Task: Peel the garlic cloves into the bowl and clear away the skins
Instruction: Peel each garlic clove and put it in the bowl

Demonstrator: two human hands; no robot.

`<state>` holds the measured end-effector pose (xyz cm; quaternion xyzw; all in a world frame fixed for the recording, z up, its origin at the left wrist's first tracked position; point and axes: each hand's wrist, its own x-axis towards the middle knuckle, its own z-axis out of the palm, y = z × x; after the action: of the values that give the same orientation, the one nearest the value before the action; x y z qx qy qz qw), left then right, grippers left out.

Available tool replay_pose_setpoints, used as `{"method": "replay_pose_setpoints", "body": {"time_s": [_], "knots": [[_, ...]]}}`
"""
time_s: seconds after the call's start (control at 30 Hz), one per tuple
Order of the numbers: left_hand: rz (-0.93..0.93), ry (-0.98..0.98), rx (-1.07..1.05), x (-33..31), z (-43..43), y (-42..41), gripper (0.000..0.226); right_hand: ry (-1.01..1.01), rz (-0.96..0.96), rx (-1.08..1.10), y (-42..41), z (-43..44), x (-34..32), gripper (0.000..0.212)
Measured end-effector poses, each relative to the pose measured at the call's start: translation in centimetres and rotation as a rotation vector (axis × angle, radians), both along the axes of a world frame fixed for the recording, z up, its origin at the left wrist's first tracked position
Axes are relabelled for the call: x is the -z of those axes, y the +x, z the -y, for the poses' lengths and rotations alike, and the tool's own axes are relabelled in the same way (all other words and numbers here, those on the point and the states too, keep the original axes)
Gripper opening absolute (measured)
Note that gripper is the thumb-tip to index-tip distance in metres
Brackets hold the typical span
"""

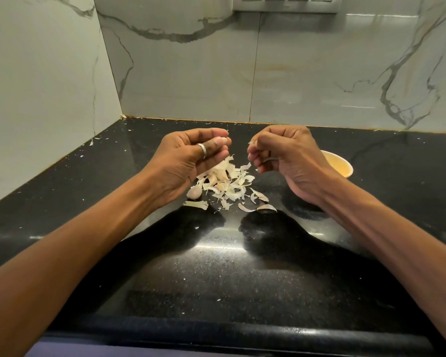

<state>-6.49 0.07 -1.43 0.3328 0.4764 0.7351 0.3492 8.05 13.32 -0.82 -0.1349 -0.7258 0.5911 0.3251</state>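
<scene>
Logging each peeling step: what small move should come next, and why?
Probably the right hand drops the skin scrap it pinches onto the skin pile; the bowl, behind that hand, is for cloves. What the left hand holds is unclear.

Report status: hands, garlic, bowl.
Right hand pinching a skin scrap; left hand curled, contents unclear. Skin pile with unpeeled clove on countertop. Bowl partly hidden behind right hand.

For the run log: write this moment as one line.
peeling | left hand: curled, contents unclear | right hand: pinches scrap | skins: heaped on counter | bowl: behind right hand
</scene>
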Motion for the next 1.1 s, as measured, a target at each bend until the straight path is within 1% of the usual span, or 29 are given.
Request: {"method": "replay_pose_setpoints", "body": {"time_s": [0.1,0.23,0.4,0.47,0.53,0.6,0.67,0.83,0.93,1.1], "knots": [[0.011,0.01,0.001,0.0,0.0,0.0,0.02,-0.002,0.004,-0.002,0.2,-0.3,-0.2,0.018],[-0.014,0.014,0.019,0.2,-0.2,0.5,0.031,0.013,0.053,-0.028,0.0,0.0,0.1,0.011],[-0.052,0.01,-0.05,0.1,-0.1,0.4,0.034,0.03,0.055,-0.023,0.1,0.0,0.1,0.008],[-0.074,0.008,-0.062,0.2,-0.1,0.5,0.034,0.037,0.048,-0.014,0.0,-0.1,0.2,0.007],[-0.104,0.006,-0.067,0.3,-0.2,0.5,0.028,0.068,0.045,-0.001,-0.1,-0.2,0.3,0.006],[-0.165,-0.005,-0.086,0.4,-0.1,0.5,0.022,0.134,0.045,0.014,-0.1,-0.2,0.5,0.004],[-0.259,-0.014,-0.122,0.6,-0.1,0.4,0.02,0.208,0.047,0.042,-0.3,-0.2,0.7,0.008],[-0.537,-0.019,-0.244,1.2,-0.3,0.6,0.022,0.35,0.07,0.116,-0.6,-0.4,1.1,0.017],[-0.678,-0.042,-0.29,1.5,-0.4,0.5,0.023,0.439,0.086,0.153,-0.7,-0.6,1.3,0.017],[-0.711,-0.052,-0.29,1.6,-0.4,0.3,0.026,0.52,0.078,0.174,-0.8,-0.7,1.4,0.013]]}}
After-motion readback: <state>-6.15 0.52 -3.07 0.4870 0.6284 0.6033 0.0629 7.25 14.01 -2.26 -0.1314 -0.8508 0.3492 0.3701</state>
